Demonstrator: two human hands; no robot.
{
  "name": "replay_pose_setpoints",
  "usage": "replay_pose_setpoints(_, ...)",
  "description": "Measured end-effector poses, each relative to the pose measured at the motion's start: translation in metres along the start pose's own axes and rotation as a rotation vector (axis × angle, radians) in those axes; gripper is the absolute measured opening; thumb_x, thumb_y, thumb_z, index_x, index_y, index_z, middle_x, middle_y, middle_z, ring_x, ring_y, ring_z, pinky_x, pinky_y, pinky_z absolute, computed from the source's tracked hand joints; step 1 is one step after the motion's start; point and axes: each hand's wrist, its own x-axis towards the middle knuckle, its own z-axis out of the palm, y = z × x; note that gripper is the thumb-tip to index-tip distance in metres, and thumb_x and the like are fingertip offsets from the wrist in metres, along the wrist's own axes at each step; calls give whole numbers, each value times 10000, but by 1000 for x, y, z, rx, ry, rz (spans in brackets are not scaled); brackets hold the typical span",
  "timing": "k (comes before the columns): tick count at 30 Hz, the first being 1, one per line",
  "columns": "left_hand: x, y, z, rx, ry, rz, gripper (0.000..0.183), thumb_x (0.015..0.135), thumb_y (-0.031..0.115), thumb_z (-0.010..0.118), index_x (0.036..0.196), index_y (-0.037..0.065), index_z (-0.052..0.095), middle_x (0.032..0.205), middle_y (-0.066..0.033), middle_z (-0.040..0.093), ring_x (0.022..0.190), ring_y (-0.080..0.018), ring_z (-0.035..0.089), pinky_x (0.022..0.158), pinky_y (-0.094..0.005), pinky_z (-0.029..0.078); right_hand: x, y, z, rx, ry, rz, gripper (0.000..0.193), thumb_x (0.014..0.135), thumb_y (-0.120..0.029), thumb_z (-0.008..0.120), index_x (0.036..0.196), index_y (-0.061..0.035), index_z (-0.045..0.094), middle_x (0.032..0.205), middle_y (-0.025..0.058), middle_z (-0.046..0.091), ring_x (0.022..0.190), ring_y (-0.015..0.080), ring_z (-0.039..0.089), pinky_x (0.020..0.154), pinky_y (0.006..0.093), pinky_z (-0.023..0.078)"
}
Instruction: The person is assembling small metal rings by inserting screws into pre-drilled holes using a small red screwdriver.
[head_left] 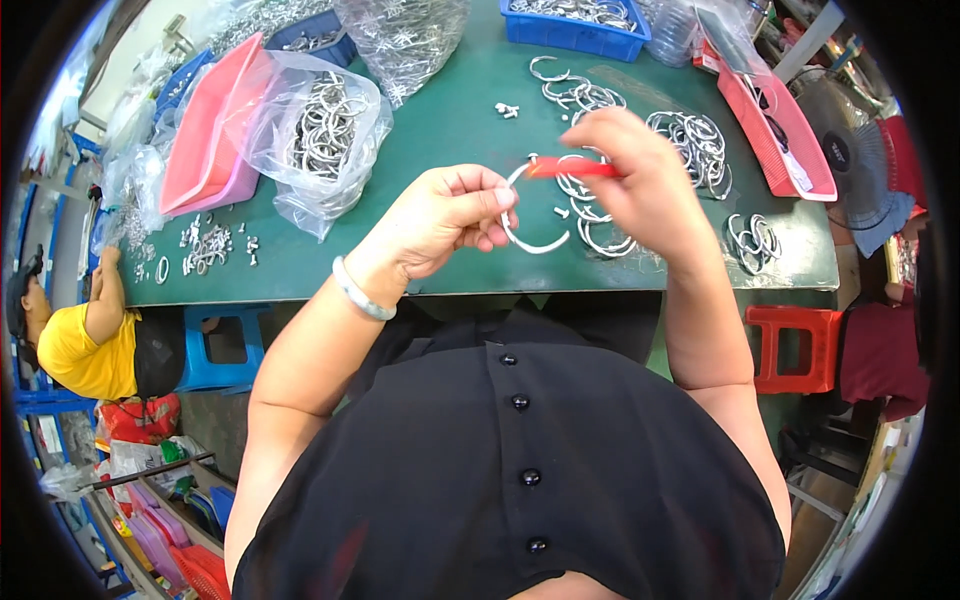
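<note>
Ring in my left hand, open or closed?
Open: the pale ring in the left hand curves like a C, its lower end free, a gap at right.

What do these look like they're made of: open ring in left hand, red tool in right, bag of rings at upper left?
Open ring: probably metal, smooth and silvery; plated or bare, can't tell.
Red tool: likely plastic or plastic-coated, given its solid bright red; blur hides the finish.
Bag: thin plastic film, see-through, creased, glossy highlights.

Rings (692, 142) lie on the table (440, 135) between bag (303, 208) and bin (752, 128).
</note>
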Motion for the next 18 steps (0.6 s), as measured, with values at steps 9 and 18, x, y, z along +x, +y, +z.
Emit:
replay_pose_setpoints(9,-5,-15,13,-323,240,272,123,870,165,530,881,42,533,841,-73,597,706,-116,593,627,-225,478,-27,-13,19,981,-221,877,140,788,-144,610,830,-11,602,671,-7,565,505,16,414,470,181,331)
replay_pose_setpoints(18,-9,-22,20,-287,278,374,124,880,161,514,896,39,531,858,-85,604,737,-140,604,674,-251,489,-30,-17,36,1238,-105,869,149,775,-100,614,859,15,573,703,50,567,428,12,370,406,154,269)
